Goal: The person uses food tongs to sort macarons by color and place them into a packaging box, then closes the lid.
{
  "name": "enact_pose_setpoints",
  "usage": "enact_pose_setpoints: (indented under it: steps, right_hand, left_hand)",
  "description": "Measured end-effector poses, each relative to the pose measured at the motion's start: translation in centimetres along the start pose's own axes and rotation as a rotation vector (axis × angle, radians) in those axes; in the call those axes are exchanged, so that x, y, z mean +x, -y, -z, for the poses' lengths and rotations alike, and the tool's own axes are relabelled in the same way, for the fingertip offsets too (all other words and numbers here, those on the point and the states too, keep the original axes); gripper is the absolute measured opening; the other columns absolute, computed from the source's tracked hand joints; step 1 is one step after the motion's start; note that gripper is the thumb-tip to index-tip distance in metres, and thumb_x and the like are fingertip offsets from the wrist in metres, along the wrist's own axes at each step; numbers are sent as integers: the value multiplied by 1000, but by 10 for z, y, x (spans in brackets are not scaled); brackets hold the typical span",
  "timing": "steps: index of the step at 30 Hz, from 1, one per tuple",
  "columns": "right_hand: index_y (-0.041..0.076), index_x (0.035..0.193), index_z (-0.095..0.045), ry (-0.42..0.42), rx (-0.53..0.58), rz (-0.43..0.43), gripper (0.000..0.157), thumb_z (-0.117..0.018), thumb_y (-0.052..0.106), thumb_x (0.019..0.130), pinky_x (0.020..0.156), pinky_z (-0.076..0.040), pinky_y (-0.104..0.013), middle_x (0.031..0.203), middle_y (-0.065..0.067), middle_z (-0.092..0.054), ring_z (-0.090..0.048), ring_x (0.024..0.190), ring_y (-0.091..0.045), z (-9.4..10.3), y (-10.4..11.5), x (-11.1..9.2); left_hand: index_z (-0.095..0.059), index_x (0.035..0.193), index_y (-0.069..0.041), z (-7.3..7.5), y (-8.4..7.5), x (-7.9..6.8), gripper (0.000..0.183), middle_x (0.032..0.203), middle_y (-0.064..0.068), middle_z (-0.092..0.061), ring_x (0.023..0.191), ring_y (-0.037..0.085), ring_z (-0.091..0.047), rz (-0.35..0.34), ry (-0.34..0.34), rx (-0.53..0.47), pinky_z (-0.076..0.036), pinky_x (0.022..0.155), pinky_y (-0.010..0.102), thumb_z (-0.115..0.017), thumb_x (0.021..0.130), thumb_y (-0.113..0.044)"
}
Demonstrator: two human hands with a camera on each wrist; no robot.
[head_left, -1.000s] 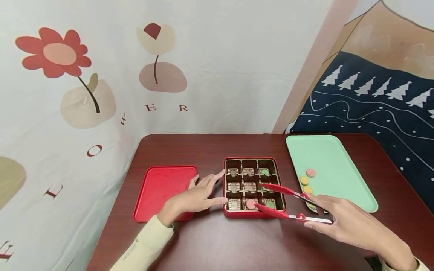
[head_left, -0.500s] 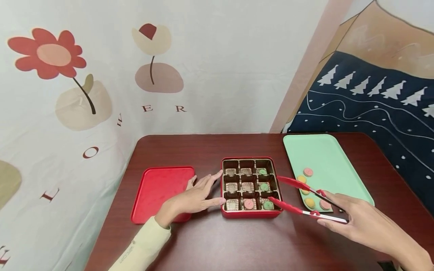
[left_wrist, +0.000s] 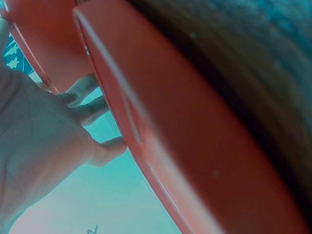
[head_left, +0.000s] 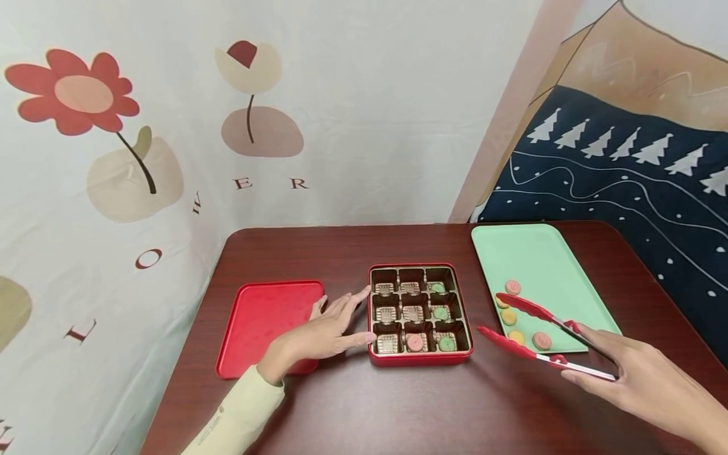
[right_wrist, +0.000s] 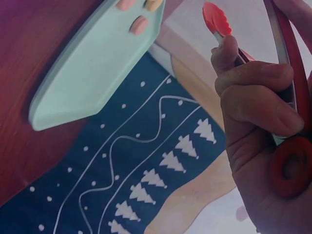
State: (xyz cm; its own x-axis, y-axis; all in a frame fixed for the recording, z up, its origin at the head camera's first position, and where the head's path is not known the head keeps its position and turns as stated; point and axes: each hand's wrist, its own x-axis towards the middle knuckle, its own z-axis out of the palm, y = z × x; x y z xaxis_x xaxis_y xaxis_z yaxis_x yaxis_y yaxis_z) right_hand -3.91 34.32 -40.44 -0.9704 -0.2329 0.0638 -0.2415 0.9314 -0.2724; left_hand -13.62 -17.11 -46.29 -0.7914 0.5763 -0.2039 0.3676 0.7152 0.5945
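My right hand grips red-tipped tongs whose arms are spread, with nothing between the tips. Their upper tip overlaps the left edge of a mint-green tray. Pink and yellow macaron-like discs lie on that tray, among them a pink one and a yellow one. My left hand, fingers spread, touches the left side of a red box with a nine-compartment insert. Green discs sit down its right column; one pink disc sits in the front middle compartment.
A flat red lid lies to the left, partly under my left forearm in the head view. All stands on a dark reddish wooden table. Patterned cloths hang behind the table.
The right hand has drawn the tongs rightward, from over the box's right column to the gap by the green tray. A green disc rests in the front right compartment. The left hand stays put.
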Motion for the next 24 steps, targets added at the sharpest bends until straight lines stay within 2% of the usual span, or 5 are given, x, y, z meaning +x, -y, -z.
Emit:
enact_pose_setpoints:
  steps: [5,9,17,21,24]
  right_hand:
    - [-13,139,-66,34,-53,-48,91,-96,51,81,65,-55,-42,113,-24,-73,-67,90,-34,4,-15,-5]
    - [-14,138,-66,36,-89,-65,92,-96,52,81,68,-57,-48,115,-30,-73,-70,94,-38,7,-27,-12]
    - [-21,134,-63,125,-87,-194,97,-91,57,84,63,-54,-45,111,-36,-71,-65,87,-34,10,-42,-21]
    - [-21,135,-61,140,-68,-213,97,-91,56,85,60,-47,-38,106,-30,-72,-60,82,-29,10,-45,-24]
    - [-21,135,-62,134,-68,-214,96,-91,55,85,61,-47,-40,106,-30,-72,-62,83,-31,9,-47,-26]
  left_hand:
    - [-10,177,-25,0,-2,1,97,176,13,-29,164,37,-21,-4,3,-1,1,125,72,-59,105,-69]
    - [-10,177,-25,-1,-2,2,97,177,12,-29,164,37,-21,2,1,2,1,125,72,-58,105,-69]
    - [-12,177,-24,-3,-2,4,98,176,11,-30,163,37,-22,-14,-7,2,1,125,73,-58,105,-70]
    - [-12,177,-24,-3,1,1,97,177,9,-30,163,38,-22,-1,-11,5,1,124,73,-59,105,-69]
    - [-12,177,-23,-2,2,1,97,177,9,-31,163,38,-22,-2,-15,7,1,124,73,-58,105,-69]
